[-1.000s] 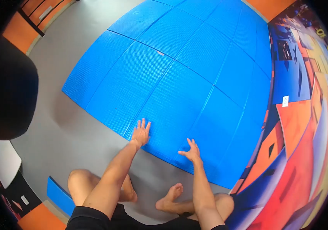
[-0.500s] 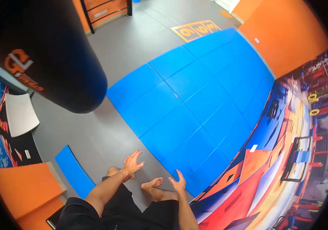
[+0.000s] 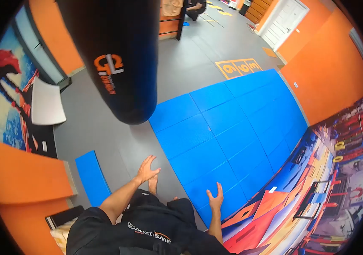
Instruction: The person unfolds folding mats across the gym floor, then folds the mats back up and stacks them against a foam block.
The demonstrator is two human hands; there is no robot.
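Observation:
My left hand (image 3: 148, 170) is held out in front of my body over the grey floor, fingers apart and nothing in it. To its right my right hand (image 3: 216, 196) hovers above the near edge of the big blue mat (image 3: 236, 131), also spread and bare. Neither hand touches anything. Beyond the left hand hangs a black punching bag (image 3: 126, 76) with an orange and white logo. A bare foot (image 3: 153, 185) shows just below the left hand.
A small blue mat (image 3: 92, 176) lies at left, near an orange block (image 3: 28, 174) and a white curved panel (image 3: 47, 102). A mural wall (image 3: 300, 191) runs along the right. At the back are a white door (image 3: 284, 25) and a crouching person (image 3: 195, 9).
My view has tilted up, bringing the far door and the other person into sight. The punching bag sits further right in view. Less of my feet shows; both hands stay spread.

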